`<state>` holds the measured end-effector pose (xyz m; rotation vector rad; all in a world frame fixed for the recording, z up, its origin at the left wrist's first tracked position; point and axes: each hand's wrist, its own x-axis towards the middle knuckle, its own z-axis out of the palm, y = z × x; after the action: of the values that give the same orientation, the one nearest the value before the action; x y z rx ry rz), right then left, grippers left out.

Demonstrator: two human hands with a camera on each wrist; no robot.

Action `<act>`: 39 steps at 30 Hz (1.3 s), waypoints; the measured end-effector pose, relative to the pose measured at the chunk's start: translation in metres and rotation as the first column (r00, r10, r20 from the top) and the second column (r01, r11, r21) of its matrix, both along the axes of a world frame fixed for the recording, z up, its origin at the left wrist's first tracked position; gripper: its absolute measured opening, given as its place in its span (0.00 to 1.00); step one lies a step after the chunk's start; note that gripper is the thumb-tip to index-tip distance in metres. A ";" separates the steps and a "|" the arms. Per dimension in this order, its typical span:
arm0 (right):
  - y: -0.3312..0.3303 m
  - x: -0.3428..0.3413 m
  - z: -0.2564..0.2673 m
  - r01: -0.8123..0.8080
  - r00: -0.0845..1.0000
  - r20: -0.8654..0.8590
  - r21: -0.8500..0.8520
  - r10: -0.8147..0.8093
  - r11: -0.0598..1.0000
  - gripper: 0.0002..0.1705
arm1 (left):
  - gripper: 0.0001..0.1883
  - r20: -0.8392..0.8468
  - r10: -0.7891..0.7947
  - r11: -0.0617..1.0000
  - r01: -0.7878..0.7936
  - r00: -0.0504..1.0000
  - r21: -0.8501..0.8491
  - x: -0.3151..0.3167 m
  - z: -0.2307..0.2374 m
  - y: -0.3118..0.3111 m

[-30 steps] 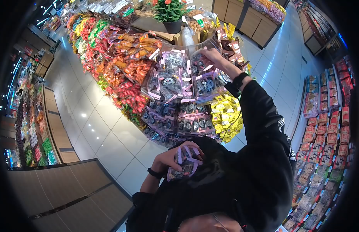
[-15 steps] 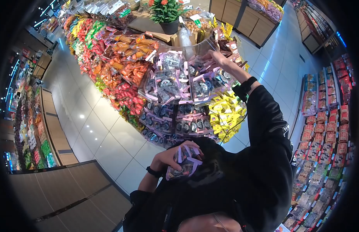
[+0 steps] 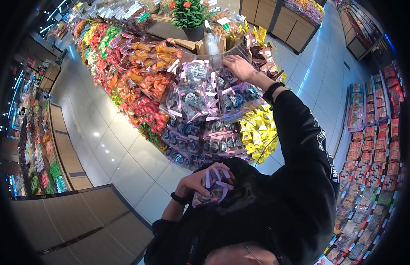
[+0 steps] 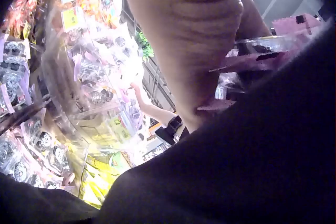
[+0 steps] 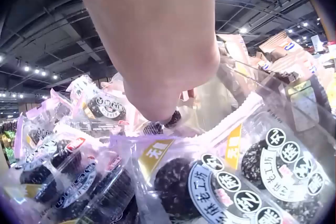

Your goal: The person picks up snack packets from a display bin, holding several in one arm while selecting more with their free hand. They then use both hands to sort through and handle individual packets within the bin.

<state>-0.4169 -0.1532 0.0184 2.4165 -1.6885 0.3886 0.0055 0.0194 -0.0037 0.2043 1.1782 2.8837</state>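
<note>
Purple-edged packs lie against the black jacket, gripped between thumb and fingers of the left hand; this hold is unchanged. The right hand has turned, exposing its back above similar packs in the clear bin. Its fingertips are hidden; whether they pinch anything cannot be told. Dark cloth, apparently clothing, blocks much of the left wrist view.

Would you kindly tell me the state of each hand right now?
Left hand: holding lilac-edged packets.
Right hand: over similar packets; whether open or gripping cannot be told.
</note>
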 end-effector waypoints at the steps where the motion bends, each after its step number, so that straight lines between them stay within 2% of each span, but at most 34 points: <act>1: -0.001 0.004 -0.002 0.001 1.000 0.002 -0.005 -0.001 1.000 0.19 | 0.57 0.002 -0.001 1.000 0.001 1.000 -0.005 0.001 0.001 0.001; 3: -0.005 0.011 -0.005 0.114 0.985 -0.132 -0.007 -0.114 0.993 0.20 | 0.58 0.033 0.017 0.999 -0.018 0.999 0.036 0.003 0.003 0.002; 4: -0.005 0.011 -0.002 0.070 0.975 -0.211 -0.034 -0.076 0.997 0.22 | 0.58 0.032 0.019 0.999 -0.020 0.999 0.037 0.003 0.002 0.002; 5: -0.004 0.011 0.001 0.070 0.974 -0.213 -0.033 -0.075 0.997 0.22 | 0.58 0.019 0.025 0.999 -0.026 1.000 0.033 0.002 0.001 0.002; 7: -0.001 0.016 0.010 0.093 0.960 -0.273 0.131 -0.054 0.987 0.22 | 0.58 0.006 0.029 0.999 -0.029 1.000 0.029 0.002 0.000 0.002; 10: -0.002 0.015 0.004 0.097 0.961 -0.267 0.098 -0.068 0.990 0.28 | 0.58 0.006 0.024 1.000 -0.024 1.000 0.002 0.001 0.003 0.000; 13: -0.001 0.014 -0.002 0.091 0.969 -0.235 0.037 -0.080 0.995 0.27 | 0.57 0.012 0.017 0.999 -0.017 1.000 0.028 -0.002 0.003 0.002; 17: 0.002 0.018 -0.009 0.153 0.976 -0.164 0.063 -0.141 0.986 0.26 | 0.57 0.021 -0.009 0.999 0.008 1.000 0.041 0.000 0.005 0.008; 19: 0.001 0.021 -0.006 0.183 0.971 -0.172 0.077 -0.167 0.980 0.25 | 0.57 0.029 -0.024 0.999 0.022 0.999 0.048 -0.003 0.005 0.008; 21: 0.000 0.023 -0.001 0.142 0.954 -0.269 0.031 -0.129 0.989 0.23 | 0.58 0.029 -0.041 0.999 0.042 0.999 -0.004 -0.002 0.006 0.006; 22: 0.002 0.023 0.006 0.141 0.976 -0.178 0.094 -0.123 0.986 0.19 | 0.58 0.028 -0.040 0.999 0.040 0.999 -0.005 0.000 0.007 0.005; 23: 0.008 0.021 0.014 0.136 0.977 -0.180 0.095 -0.118 0.986 0.19 | 0.58 0.040 -0.022 1.000 0.022 0.999 -0.010 0.003 0.009 0.005; 25: 0.031 0.024 0.050 0.136 0.990 0.031 0.041 -0.137 0.990 0.17 | 0.58 0.038 0.008 1.000 -0.008 0.999 -0.022 0.006 0.005 0.001; 26: 0.044 0.026 0.062 0.169 0.972 0.142 0.138 -0.189 0.976 0.16 | 0.58 0.033 0.036 0.999 -0.036 0.999 -0.026 0.007 0.003 0.002; 27: 0.060 0.029 0.066 0.129 0.950 0.269 0.124 -0.158 0.984 0.14 | 0.58 0.028 0.063 0.998 -0.063 0.998 -0.028 0.009 0.002 0.004; 28: 0.078 0.034 0.066 -0.021 0.872 0.486 0.171 -0.065 0.985 0.13 | 0.58 0.024 0.071 0.997 -0.070 0.997 -0.024 0.011 0.001 0.004; 29: 0.112 0.061 0.093 -0.083 0.826 0.551 0.321 -0.114 0.944 0.18 | 0.57 0.020 0.085 0.995 -0.084 0.996 -0.047 0.012 0.000 0.003; 30: 0.141 0.074 0.088 -0.233 0.770 0.625 0.460 -0.125 0.857 0.18 | 0.57 0.015 0.097 0.993 -0.096 0.995 -0.070 0.013 -0.001 0.002; 31: 0.169 0.094 0.102 -0.309 0.827 0.530 0.705 -0.186 0.638 0.20 | 0.57 0.010 0.099 0.993 -0.098 0.995 -0.067 0.014 0.000 0.001; 32: 0.197 0.107 0.075 -0.504 0.741 0.666 0.639 -0.088 0.581 0.22 | 0.57 0.034 0.126 0.986 -0.122 0.991 -0.110 0.016 0.002 0.001; 33: 0.223 0.125 0.072 -0.670 0.611 0.788 0.567 -0.079 0.480 0.23 | 0.57 0.058 0.154 0.978 -0.144 0.986 -0.152 0.017 0.002 0.000; 35: 0.259 0.160 0.074 -0.712 0.567 0.809 0.576 -0.155 0.403 0.27 | 0.57 0.080 0.170 0.967 -0.151 0.982 -0.204 0.020 -0.005 -0.001; 37: 0.282 0.189 0.060 -0.601 0.677 0.728 0.631 -0.108 0.490 0.32 | 0.55 0.164 0.232 0.953 -0.190 0.959 -0.234 0.022 -0.006 0.002; 38: 0.288 0.196 0.055 -0.585 0.656 0.749 0.584 -0.096 0.563 0.30 | 0.55 0.164 0.215 0.957 -0.175 0.963 -0.230 0.020 -0.007 0.002; 39: 0.289 0.199 0.044 -0.585 0.655 0.749 0.588 -0.103 0.558 0.30 | 0.55 0.168 0.213 0.959 -0.174 0.962 -0.222 0.018 -0.004 0.000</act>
<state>-0.2182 0.1357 0.0624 3.6035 -2.0965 0.8951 0.0236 0.0199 -0.0082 -0.1989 1.5222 2.8283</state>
